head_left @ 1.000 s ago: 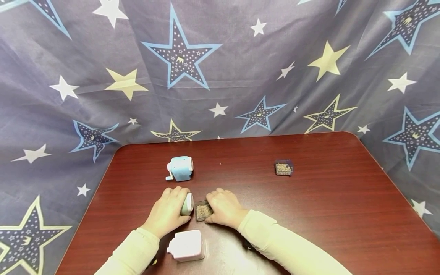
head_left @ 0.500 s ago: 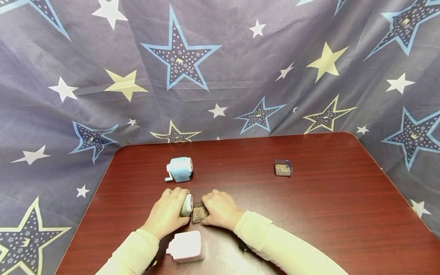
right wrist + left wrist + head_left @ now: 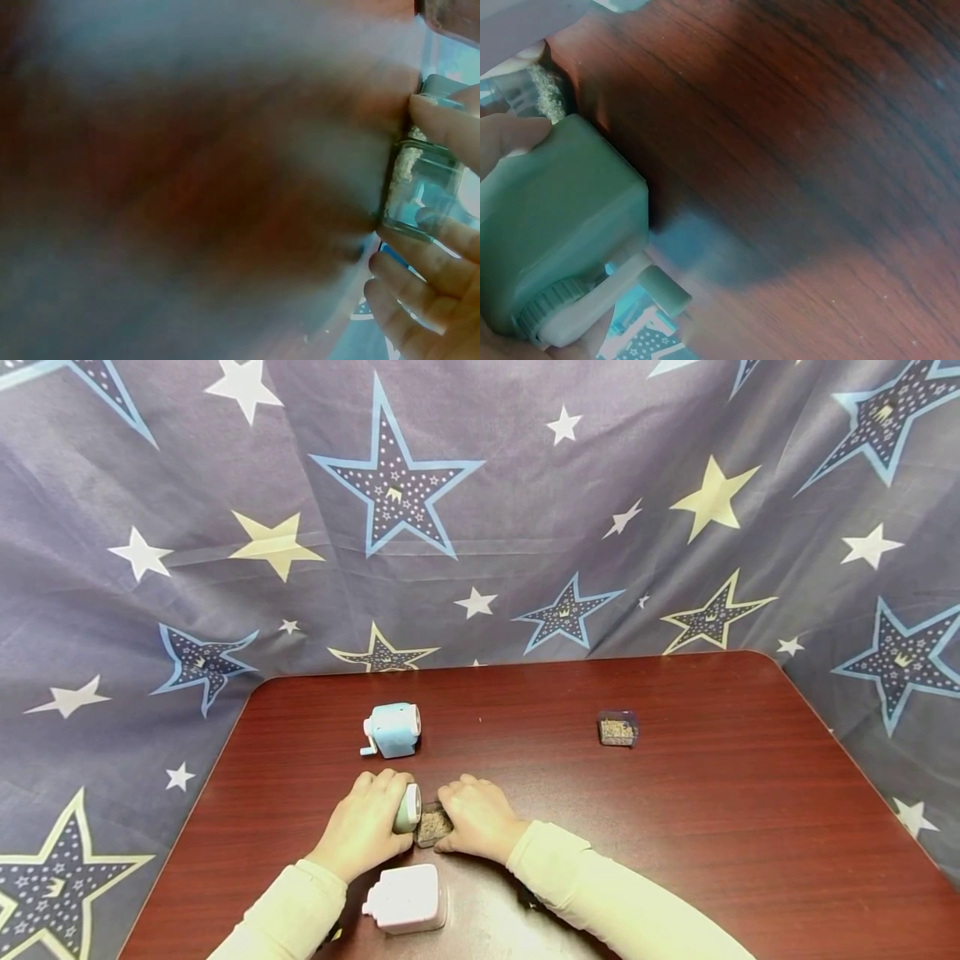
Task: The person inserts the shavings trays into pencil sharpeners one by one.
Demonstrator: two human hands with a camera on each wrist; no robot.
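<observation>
Leftward went the right hand [image 3: 480, 820], bringing a small clear tray [image 3: 431, 828] of shavings right up beside the green pencil sharpener [image 3: 570, 202], while the left hand [image 3: 363, 827] stayed put. Thumb and finger of the right hand were clamped on the tray's near and far sides; the left hand was closed around the sharpener, its crank [image 3: 592, 304] pointing left. Whether tray and sharpener touched, I could not tell. Both sat at the near left of the brown table [image 3: 712, 827]. Nearer stood a pink sharpener [image 3: 408, 899]; farther, a blue sharpener [image 3: 392, 731]. Another tray [image 3: 617, 731] with shavings lay far right, before a starry curtain [image 3: 480, 493].
</observation>
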